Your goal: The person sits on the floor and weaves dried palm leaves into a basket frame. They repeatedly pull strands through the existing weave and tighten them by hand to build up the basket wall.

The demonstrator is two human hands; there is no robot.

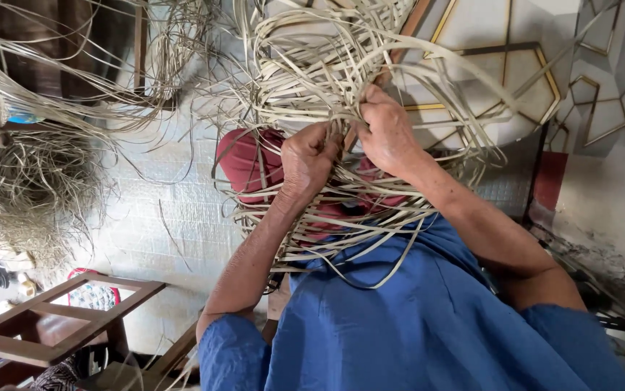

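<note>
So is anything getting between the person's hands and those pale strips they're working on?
No, nothing visible does. Both the left hand and the right hand are already closed on the tangled pale strips, held above the red cloth on the lap.

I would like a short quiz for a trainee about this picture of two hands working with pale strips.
1. True or false: both hands grip the bundle of pale strips.
2. What colour is the cloth under the strips near the left hand?
A. green
B. dark red
C. yellow
3. Fill in: the wooden frame stands at the lower ____ of the view.

Key:
1. True; the left hand and the right hand are both closed on strips, close together.
2. B
3. left
</note>
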